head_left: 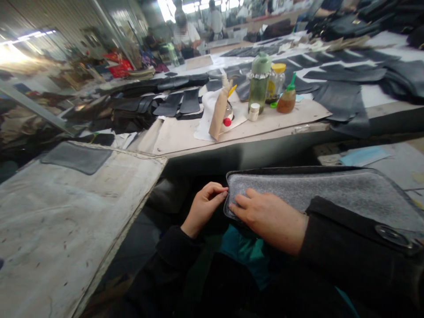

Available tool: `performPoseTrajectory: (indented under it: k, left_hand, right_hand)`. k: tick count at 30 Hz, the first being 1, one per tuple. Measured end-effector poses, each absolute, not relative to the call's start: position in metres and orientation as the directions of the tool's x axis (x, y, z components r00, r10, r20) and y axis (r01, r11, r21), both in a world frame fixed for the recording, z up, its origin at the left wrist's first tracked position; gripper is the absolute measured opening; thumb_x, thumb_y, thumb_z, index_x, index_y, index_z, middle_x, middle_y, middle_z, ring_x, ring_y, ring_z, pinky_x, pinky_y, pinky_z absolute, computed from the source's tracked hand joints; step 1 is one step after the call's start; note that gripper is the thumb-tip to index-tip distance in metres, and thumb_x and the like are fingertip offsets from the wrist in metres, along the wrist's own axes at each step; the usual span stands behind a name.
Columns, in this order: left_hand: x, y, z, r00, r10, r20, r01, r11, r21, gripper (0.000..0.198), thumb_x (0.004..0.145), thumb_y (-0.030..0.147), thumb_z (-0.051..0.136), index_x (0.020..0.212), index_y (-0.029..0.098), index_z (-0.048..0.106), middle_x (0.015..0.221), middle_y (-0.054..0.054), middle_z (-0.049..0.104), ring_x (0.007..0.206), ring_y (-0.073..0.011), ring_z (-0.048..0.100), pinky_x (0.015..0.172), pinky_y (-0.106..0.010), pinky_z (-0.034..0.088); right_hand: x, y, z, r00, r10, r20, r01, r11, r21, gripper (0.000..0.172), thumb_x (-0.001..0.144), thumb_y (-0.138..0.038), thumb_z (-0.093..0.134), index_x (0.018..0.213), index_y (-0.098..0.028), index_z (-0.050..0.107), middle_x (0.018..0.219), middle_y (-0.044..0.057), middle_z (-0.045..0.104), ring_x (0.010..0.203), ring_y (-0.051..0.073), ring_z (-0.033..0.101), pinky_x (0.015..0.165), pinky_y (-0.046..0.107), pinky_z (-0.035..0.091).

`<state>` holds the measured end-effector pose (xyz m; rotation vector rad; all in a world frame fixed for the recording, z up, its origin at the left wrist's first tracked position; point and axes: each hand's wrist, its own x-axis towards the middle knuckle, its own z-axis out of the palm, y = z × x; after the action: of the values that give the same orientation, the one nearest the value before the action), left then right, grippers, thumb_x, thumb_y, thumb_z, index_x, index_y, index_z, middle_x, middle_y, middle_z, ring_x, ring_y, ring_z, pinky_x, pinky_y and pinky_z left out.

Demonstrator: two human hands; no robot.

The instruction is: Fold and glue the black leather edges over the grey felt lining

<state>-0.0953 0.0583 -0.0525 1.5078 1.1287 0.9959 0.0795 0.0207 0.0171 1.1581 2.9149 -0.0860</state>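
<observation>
A grey felt panel with a black bound edge (318,190) lies across my lap, below the table's edge. My left hand (203,207) pinches the panel's left edge, fingers curled closed on the black binding. My right hand (270,216) lies flat on the felt near that same corner, fingers stretched out and pressing down. Black sleeves cover both my arms.
A worn white work table (66,229) is at left with a dark grey piece (77,157) on it. Beyond are a green bottle (259,81), a brown glue bottle (287,98), a small white pot (254,111), a tan wrapped tool (219,110) and several black leather pieces (180,104). People work at the far end.
</observation>
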Motion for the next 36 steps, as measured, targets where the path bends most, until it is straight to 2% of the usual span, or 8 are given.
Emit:
performPoseTrajectory:
  k: [4, 8, 14, 17, 24, 27, 32, 36]
  left_hand:
    - [-0.097, 0.064, -0.034, 0.392, 0.914, 0.108, 0.414, -0.280, 0.866, 0.009, 0.076, 0.022, 0.055, 0.072, 0.015, 0.059, 0.079, -0.003, 0.055, 0.076, -0.0131, 0.053, 0.073, -0.024, 0.041]
    - [-0.095, 0.070, -0.017, 0.529, 0.847, 0.049, 0.589, -0.409, 0.698, 0.010, 0.079, 0.019, 0.050, 0.071, 0.016, 0.055, 0.075, 0.000, 0.055, 0.073, -0.0119, 0.052, 0.068, -0.023, 0.040]
    - [-0.092, 0.072, -0.006, 0.612, 0.791, 0.011, 0.682, -0.535, 0.499, 0.009, 0.080, 0.019, 0.047, 0.073, 0.017, 0.053, 0.074, 0.001, 0.052, 0.069, -0.0116, 0.050, 0.062, -0.023, 0.038]
    - [-0.092, 0.067, -0.013, 0.569, 0.820, 0.055, 0.663, -0.498, 0.558, 0.010, 0.080, 0.018, 0.048, 0.073, 0.017, 0.054, 0.076, 0.000, 0.054, 0.073, -0.0123, 0.051, 0.066, -0.023, 0.040]
    - [-0.097, 0.053, -0.035, 0.345, 0.932, 0.107, 0.447, -0.264, 0.855, 0.011, 0.076, 0.021, 0.055, 0.081, 0.014, 0.062, 0.087, -0.005, 0.057, 0.085, -0.0148, 0.055, 0.080, -0.026, 0.042]
    - [-0.100, 0.050, -0.034, 0.331, 0.942, 0.058, 0.401, -0.196, 0.895, 0.014, 0.074, 0.024, 0.058, 0.080, 0.013, 0.063, 0.088, -0.005, 0.057, 0.086, -0.0160, 0.055, 0.081, -0.028, 0.041]
    - [-0.102, 0.054, -0.031, 0.366, 0.929, -0.061, 0.356, -0.079, 0.931, 0.021, 0.070, 0.025, 0.061, 0.087, 0.012, 0.061, 0.088, -0.005, 0.058, 0.085, -0.0162, 0.055, 0.079, -0.029, 0.043]
    - [-0.098, 0.055, -0.027, 0.380, 0.923, -0.062, 0.440, -0.122, 0.890, 0.019, 0.068, 0.024, 0.062, 0.084, 0.014, 0.059, 0.084, -0.004, 0.057, 0.079, -0.0153, 0.054, 0.074, -0.029, 0.044]
  right_hand:
    - [0.079, 0.020, 0.014, -0.731, 0.682, -0.008, 0.681, 0.730, -0.054, 0.019, 0.082, -0.012, 0.049, 0.098, -0.017, 0.057, 0.087, 0.004, 0.054, 0.074, 0.018, 0.047, 0.047, 0.026, 0.034]
    - [0.076, 0.020, 0.016, -0.725, 0.686, -0.057, 0.689, 0.723, -0.060, 0.019, 0.081, -0.012, 0.050, 0.098, -0.016, 0.057, 0.089, 0.005, 0.054, 0.075, 0.019, 0.047, 0.048, 0.027, 0.036]
    - [0.075, 0.020, 0.019, -0.702, 0.701, -0.126, 0.708, 0.705, -0.023, 0.024, 0.083, -0.011, 0.046, 0.106, -0.016, 0.055, 0.093, 0.005, 0.053, 0.077, 0.019, 0.047, 0.051, 0.029, 0.038]
    - [0.077, 0.020, 0.015, -0.713, 0.696, -0.080, 0.700, 0.712, -0.047, 0.025, 0.084, -0.012, 0.045, 0.107, -0.017, 0.054, 0.092, 0.005, 0.053, 0.078, 0.020, 0.046, 0.050, 0.029, 0.038]
    - [0.077, 0.014, 0.017, -0.698, 0.714, -0.049, 0.716, 0.698, -0.030, 0.025, 0.085, -0.011, 0.042, 0.107, -0.017, 0.054, 0.088, 0.003, 0.055, 0.077, 0.021, 0.048, 0.053, 0.030, 0.038]
    - [0.078, 0.012, 0.020, -0.662, 0.749, -0.045, 0.750, 0.661, -0.025, 0.026, 0.084, -0.012, 0.044, 0.109, -0.016, 0.051, 0.087, 0.004, 0.057, 0.077, 0.022, 0.049, 0.053, 0.029, 0.038]
    - [0.086, 0.020, 0.023, -0.686, 0.721, -0.101, 0.728, 0.679, -0.098, 0.007, 0.082, -0.018, 0.050, 0.082, -0.017, 0.057, 0.087, 0.002, 0.059, 0.080, 0.020, 0.048, 0.059, 0.027, 0.037]
    - [0.092, 0.023, 0.023, -0.730, 0.671, -0.132, 0.684, 0.713, -0.155, 0.017, 0.087, -0.022, 0.043, 0.081, -0.019, 0.059, 0.090, 0.001, 0.060, 0.079, 0.018, 0.046, 0.062, 0.027, 0.036]
